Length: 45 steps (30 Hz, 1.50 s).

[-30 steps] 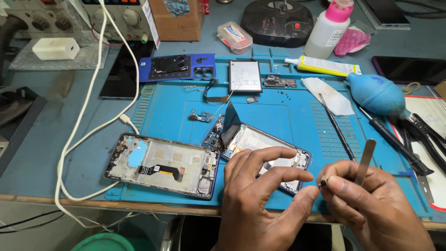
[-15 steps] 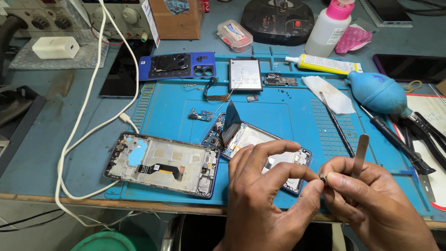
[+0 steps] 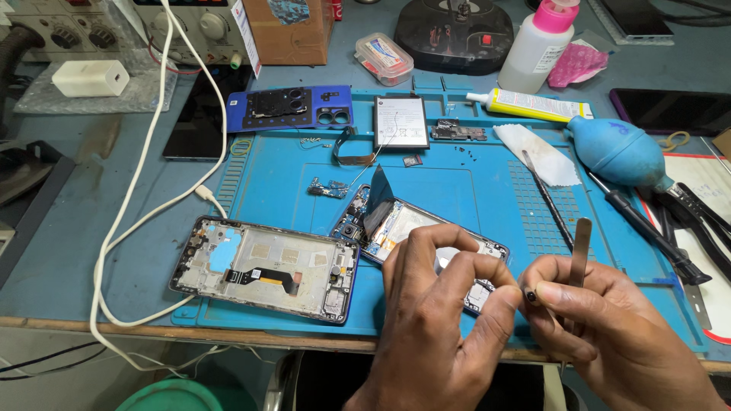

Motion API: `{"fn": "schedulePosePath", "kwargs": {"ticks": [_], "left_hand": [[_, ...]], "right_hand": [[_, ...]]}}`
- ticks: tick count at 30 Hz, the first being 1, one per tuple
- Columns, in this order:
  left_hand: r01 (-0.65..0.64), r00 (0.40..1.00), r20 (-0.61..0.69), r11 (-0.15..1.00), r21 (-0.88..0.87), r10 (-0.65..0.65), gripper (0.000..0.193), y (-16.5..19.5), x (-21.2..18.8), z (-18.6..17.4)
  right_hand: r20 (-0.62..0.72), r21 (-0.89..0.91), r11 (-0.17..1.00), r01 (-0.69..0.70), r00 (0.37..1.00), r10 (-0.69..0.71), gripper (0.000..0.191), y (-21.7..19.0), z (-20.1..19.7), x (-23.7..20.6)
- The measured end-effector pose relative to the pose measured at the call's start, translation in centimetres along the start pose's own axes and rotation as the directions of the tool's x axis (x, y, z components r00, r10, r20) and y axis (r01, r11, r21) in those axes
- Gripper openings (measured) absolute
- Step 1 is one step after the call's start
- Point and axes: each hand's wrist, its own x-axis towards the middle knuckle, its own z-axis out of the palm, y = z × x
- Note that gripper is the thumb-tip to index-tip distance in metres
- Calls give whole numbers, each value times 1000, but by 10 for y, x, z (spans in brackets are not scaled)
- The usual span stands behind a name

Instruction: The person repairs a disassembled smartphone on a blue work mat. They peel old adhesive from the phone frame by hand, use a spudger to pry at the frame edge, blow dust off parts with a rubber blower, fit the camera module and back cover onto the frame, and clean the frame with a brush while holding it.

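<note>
Landmark: the blue work mat (image 3: 457,190) on the bench (image 3: 91,251); every place below is told from it.
Left hand: the left hand (image 3: 438,320) is at the mat's near edge, fingers curled, thumb and forefinger tips drawn toward the right hand's; whether they actually grip the part I cannot tell.
Right hand: the right hand (image 3: 609,335) is just beside it, pinching a small dark part (image 3: 529,294) at its fingertips, with a flat metal pry tool (image 3: 580,255) tucked upright among the fingers, likely kept there so it is ready without being put down.
Small dark part: held up off the mat between the two hands, close to the eyes for fine handling.
Opened phone: an opened phone (image 3: 403,224) lies slantwise on the mat's near middle, partly hidden behind the left hand, a dark flap lifted from it.
Second frame: a phone frame (image 3: 263,266) lies flat on the mat's near left corner, inner side up.
Far edge of mat: a blue back cover (image 3: 289,106), a battery (image 3: 400,122) and a glue tube (image 3: 533,105) are lined up there, out of the way of the hands.
Right of mat: a blue air blower (image 3: 617,148) and dark-handled tools (image 3: 647,228) lie within reach.
Left of mat: a white cable (image 3: 164,137) trails across the bench.
</note>
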Motion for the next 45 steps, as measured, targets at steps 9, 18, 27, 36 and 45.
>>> {"fn": "schedulePosePath", "kwargs": {"ticks": [9,18,27,36,45], "left_hand": [[59,995,-79,996,-72,-65,14,5,8,-7],[143,986,-50,955,-260,-161,19,14,15,-5],[152,985,-49,960,-237,-168,21,12,12,-5],[-82,985,-164,986,-142,58,18,-4,-9,-6],[-97,978,-196,982,-161,65,18,-17,-15,-2]], "right_hand": [[64,112,994,-17,998,10,21,-3,0,1],[349,381,913,-144,937,2,25,-24,6,-2],[302,398,913,-93,953,-35,25,-20,4,-4],[-62,-920,322,224,727,-683,14,-84,10,26],[238,-905,-425,-14,812,-533,18,-114,16,71]]}}
